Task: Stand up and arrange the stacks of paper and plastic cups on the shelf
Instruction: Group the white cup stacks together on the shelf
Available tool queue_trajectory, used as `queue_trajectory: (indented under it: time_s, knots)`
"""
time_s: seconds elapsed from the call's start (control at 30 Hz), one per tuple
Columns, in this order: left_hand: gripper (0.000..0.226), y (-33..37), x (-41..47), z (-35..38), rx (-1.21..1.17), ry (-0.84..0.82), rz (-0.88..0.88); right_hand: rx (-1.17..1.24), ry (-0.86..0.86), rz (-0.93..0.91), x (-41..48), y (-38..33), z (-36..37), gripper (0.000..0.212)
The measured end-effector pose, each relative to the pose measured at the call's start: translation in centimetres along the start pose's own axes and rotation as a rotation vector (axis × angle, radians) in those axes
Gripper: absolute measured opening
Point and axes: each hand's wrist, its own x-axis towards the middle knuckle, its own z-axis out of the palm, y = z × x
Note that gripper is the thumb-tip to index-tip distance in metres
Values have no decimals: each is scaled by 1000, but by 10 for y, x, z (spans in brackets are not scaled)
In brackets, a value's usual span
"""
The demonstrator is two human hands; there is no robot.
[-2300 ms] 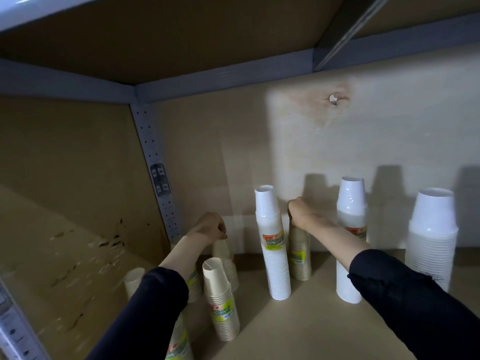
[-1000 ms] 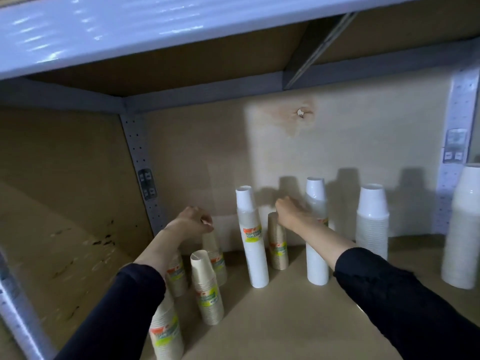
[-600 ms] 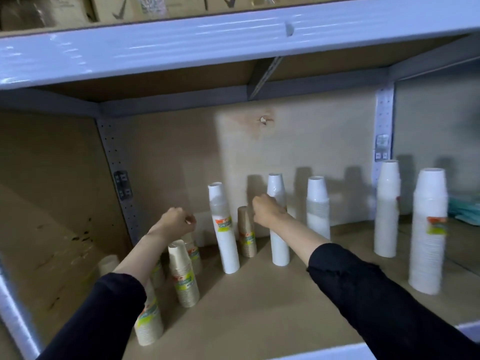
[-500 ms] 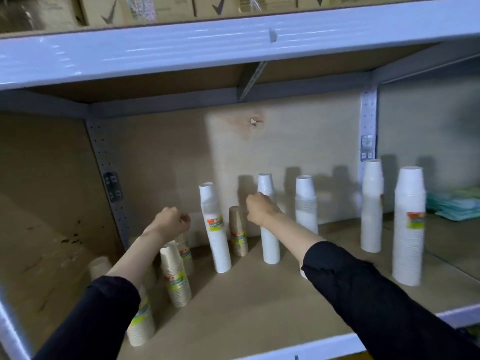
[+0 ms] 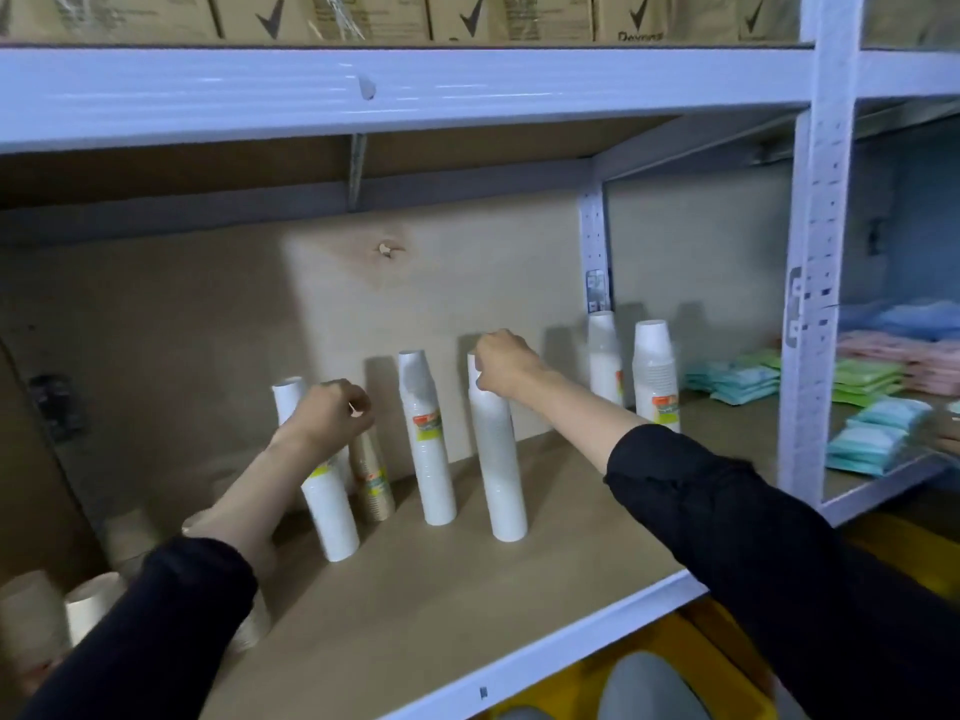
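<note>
On shelf (image 5: 415,589): right hand (image 5: 501,367) grips white stack (image 5: 498,459) top; left hand (image 5: 328,415) curled atop brown stack (image 5: 371,483), grip unclear; labels (image 5: 427,426) illegible.

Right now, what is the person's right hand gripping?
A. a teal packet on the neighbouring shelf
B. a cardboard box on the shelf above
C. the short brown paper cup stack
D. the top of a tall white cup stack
D: the right hand has its fingers curled round the top of the tall white cup stack, which stands upright on the shelf board.
</note>
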Motion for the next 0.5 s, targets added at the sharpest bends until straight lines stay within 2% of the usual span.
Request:
queue_trajectory:
  time_s: [0.07, 0.13, 0.2, 0.3, 0.37, 0.47, 0.5]
  knots:
    - [21, 20, 9, 5, -11, 8, 43, -11, 27, 23, 1, 18, -10, 12]
    - [23, 37, 18, 11, -24, 14, 74, -15, 68, 50, 3, 34, -20, 28]
    - [24, 52, 27, 16, -35, 13, 103, -7, 107, 84, 7, 50, -29, 32]
    - [27, 71, 39, 23, -58, 8, 151, -44, 128, 158, 15, 70, -39, 17]
    - [29, 81, 47, 26, -69, 19, 160, -48, 151, 188, 22, 79, -44, 28]
    - [30, 89, 59, 33, -80, 45, 170, -81, 151, 219, 36, 94, -51, 16]
    - [29, 91, 63, 35, -93, 49, 179, -98, 154, 229, 43, 99, -51, 18]
